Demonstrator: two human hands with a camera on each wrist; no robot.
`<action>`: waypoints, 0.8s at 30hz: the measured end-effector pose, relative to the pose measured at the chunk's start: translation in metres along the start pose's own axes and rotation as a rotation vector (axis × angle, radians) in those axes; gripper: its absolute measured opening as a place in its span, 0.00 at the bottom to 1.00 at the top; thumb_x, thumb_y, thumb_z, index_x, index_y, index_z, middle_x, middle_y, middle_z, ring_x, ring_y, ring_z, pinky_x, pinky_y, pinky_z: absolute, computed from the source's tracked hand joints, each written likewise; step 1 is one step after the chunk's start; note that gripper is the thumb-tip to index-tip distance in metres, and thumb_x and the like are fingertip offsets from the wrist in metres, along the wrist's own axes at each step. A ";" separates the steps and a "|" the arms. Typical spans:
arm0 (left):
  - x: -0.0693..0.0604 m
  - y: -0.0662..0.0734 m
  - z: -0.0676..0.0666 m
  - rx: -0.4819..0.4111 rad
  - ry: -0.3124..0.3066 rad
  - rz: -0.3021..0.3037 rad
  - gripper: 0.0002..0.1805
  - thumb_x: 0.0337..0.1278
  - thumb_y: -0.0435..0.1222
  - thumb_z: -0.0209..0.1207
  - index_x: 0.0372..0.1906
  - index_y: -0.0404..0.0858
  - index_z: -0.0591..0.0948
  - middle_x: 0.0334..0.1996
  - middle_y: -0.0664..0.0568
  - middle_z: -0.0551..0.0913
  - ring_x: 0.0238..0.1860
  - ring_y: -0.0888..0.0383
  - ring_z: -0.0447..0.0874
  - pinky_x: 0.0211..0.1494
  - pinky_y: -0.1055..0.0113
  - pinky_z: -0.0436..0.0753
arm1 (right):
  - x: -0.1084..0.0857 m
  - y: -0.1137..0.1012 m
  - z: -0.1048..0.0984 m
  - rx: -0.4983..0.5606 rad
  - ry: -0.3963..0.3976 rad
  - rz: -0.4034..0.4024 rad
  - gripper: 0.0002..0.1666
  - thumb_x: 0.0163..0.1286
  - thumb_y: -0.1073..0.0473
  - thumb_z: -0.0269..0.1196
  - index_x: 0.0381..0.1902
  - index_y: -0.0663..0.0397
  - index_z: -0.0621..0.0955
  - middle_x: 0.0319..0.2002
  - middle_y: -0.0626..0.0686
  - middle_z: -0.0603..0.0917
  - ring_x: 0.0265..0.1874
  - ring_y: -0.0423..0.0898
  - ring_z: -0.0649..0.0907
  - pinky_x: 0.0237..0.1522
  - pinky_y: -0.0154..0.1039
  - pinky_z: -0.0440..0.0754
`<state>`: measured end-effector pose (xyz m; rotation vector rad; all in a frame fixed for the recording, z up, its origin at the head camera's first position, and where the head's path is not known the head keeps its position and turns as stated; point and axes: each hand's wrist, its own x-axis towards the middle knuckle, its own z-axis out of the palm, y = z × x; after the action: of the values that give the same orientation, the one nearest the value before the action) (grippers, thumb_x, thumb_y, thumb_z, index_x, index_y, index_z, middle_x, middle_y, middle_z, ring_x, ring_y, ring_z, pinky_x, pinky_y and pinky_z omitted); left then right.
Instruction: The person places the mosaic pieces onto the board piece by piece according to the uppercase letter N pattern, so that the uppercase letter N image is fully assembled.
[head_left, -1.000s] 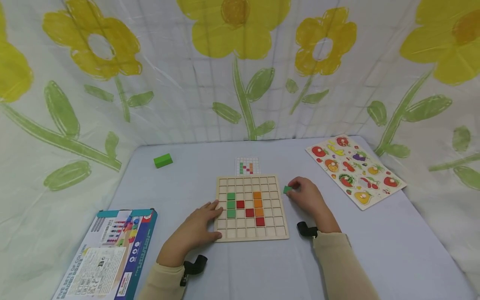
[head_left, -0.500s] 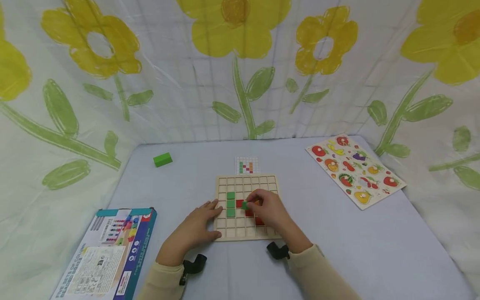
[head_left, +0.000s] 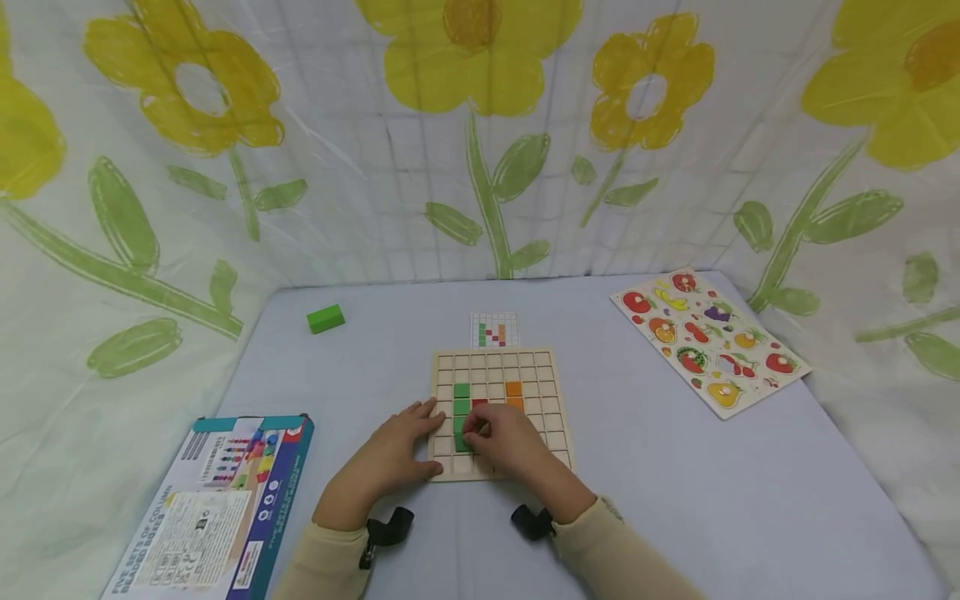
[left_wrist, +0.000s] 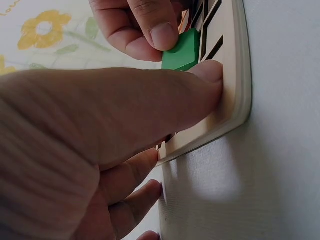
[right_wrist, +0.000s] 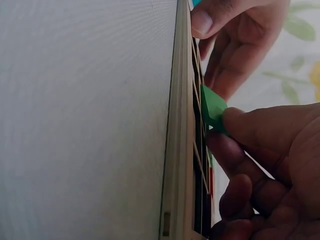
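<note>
A wooden grid board (head_left: 538, 371) lies in the middle of the table. A column of green tiles (head_left: 461, 398), orange tiles (head_left: 513, 390) and a red tile (head_left: 480, 403) sit in its cells; other tiles are behind my right hand. My right hand (head_left: 512, 442) pinches a green square tile (right_wrist: 213, 107) between thumb and finger at the lower end of the green column. In the right wrist view this tile is tilted against the grid. My left hand (head_left: 393, 450) rests on the board's left edge, thumb (left_wrist: 205, 82) near the corner, fingers extended.
A small pattern card (head_left: 495, 329) with a printed coloured grid lies just behind the board. A green block (head_left: 326, 319) stands at the back left. The bead-set box (head_left: 217, 508) is at the front left, and a fruit picture board (head_left: 708, 342) lies at the right.
My right hand has carried the green tile from the right of the board leftward across it, to the lower end of the green column. My left hand has stayed in place.
</note>
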<state>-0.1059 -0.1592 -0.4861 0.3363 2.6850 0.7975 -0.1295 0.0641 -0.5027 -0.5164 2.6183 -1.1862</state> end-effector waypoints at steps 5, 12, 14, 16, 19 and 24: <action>0.000 -0.001 0.000 0.009 0.000 -0.007 0.43 0.57 0.40 0.80 0.78 0.41 0.78 0.86 0.49 0.64 0.88 0.42 0.56 0.86 0.35 0.61 | 0.002 -0.001 0.002 -0.036 0.008 -0.020 0.04 0.74 0.60 0.73 0.38 0.45 0.88 0.36 0.40 0.87 0.32 0.37 0.80 0.36 0.33 0.81; 0.000 -0.001 0.000 0.007 0.002 -0.004 0.43 0.56 0.40 0.81 0.78 0.42 0.78 0.86 0.49 0.65 0.88 0.42 0.57 0.86 0.35 0.61 | 0.001 -0.004 0.001 -0.080 -0.003 -0.034 0.04 0.74 0.59 0.74 0.37 0.44 0.89 0.36 0.40 0.86 0.37 0.39 0.81 0.43 0.37 0.83; 0.000 0.000 0.000 0.005 0.003 -0.006 0.43 0.57 0.40 0.81 0.78 0.42 0.78 0.86 0.50 0.65 0.88 0.42 0.57 0.86 0.35 0.61 | 0.001 -0.004 0.001 -0.107 -0.006 -0.056 0.04 0.73 0.60 0.74 0.36 0.46 0.90 0.36 0.41 0.86 0.38 0.39 0.81 0.45 0.38 0.84; 0.000 0.000 -0.001 0.004 0.004 -0.006 0.43 0.56 0.40 0.81 0.78 0.42 0.78 0.86 0.49 0.65 0.88 0.42 0.57 0.86 0.35 0.61 | 0.001 -0.003 0.001 -0.138 -0.005 -0.072 0.04 0.72 0.60 0.75 0.36 0.46 0.91 0.36 0.41 0.85 0.38 0.39 0.81 0.46 0.38 0.84; 0.001 0.000 0.000 0.003 0.006 -0.003 0.43 0.57 0.39 0.80 0.78 0.41 0.78 0.86 0.49 0.66 0.88 0.42 0.57 0.87 0.35 0.61 | 0.001 -0.002 0.002 -0.170 -0.003 -0.091 0.04 0.72 0.60 0.75 0.34 0.46 0.92 0.35 0.42 0.85 0.37 0.38 0.80 0.45 0.38 0.84; 0.001 -0.001 0.001 0.005 0.004 -0.001 0.43 0.57 0.40 0.80 0.78 0.42 0.78 0.86 0.49 0.66 0.88 0.42 0.57 0.87 0.36 0.61 | 0.001 0.000 0.004 -0.178 -0.009 -0.096 0.04 0.72 0.60 0.75 0.34 0.46 0.92 0.35 0.41 0.85 0.37 0.38 0.81 0.46 0.38 0.85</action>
<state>-0.1070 -0.1593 -0.4880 0.3352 2.6914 0.7924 -0.1289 0.0610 -0.5049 -0.6852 2.7344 -0.9787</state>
